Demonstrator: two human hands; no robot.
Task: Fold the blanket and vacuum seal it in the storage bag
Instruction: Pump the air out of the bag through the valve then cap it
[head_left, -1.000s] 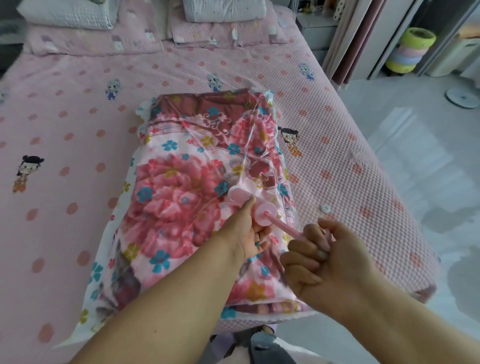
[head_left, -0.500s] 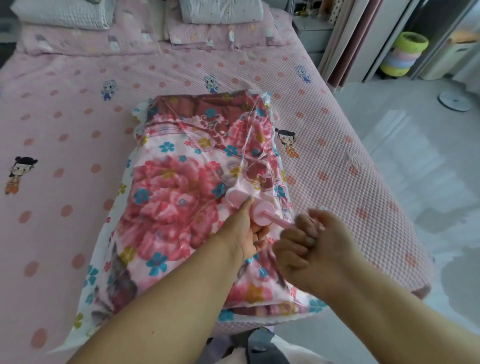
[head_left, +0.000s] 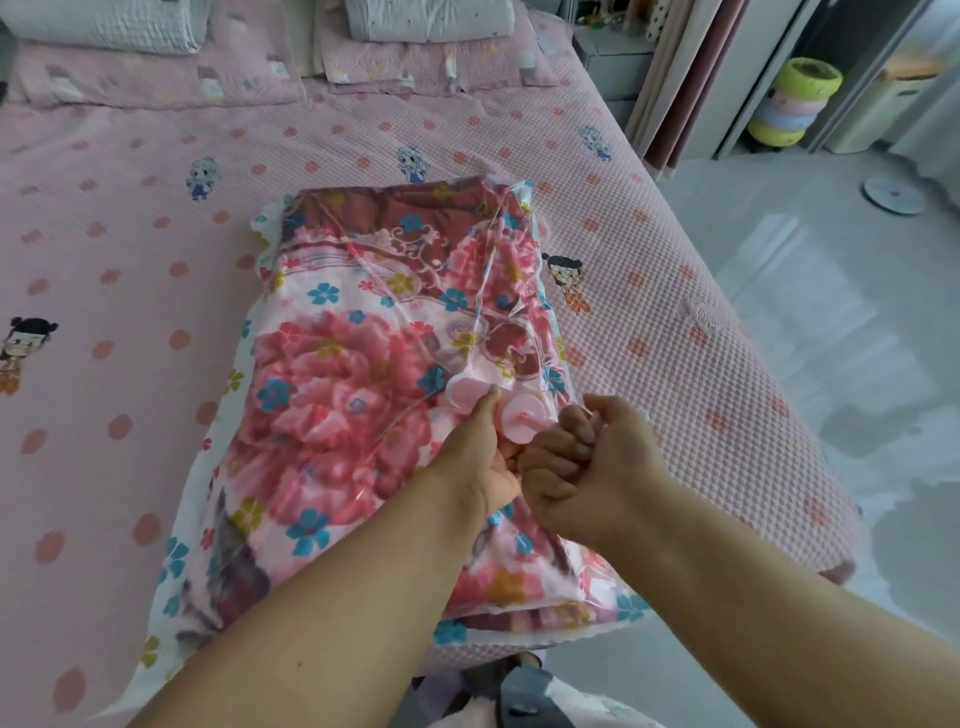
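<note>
**A:** Any writing you can read? None shows; the pink quilted bed cover (head_left: 130, 218) carries only dots and small cartoon figures.

**B:** And on your left?

**A:** Wide open bed cover on that side, with the white and pink pillows (head_left: 156, 47) at the head. In the middle lies the clear plastic storage bag (head_left: 197, 561), its loose edge spreading toward the near left, and inside it the folded pink floral blanket (head_left: 332, 374), filling most of the bag.

**B:** My hands?

**A:** Your left hand (head_left: 480, 447) is wrapped round the barrel of the small pink plastic hand pump (head_left: 511, 413), which stands on top of the bag toward its right side. Your right hand (head_left: 582, 462) is a closed fist round the pump's handle, pressed close against the left hand and the pump's round top.

**B:** Right of that?

**A:** The bag's right edge runs near the bed's right edge, and its near corner reaches the foot of the bed. Past it is pale shiny floor (head_left: 831, 312), with a stack of coloured round stools (head_left: 795, 104) by the curtains (head_left: 691, 78).
</note>
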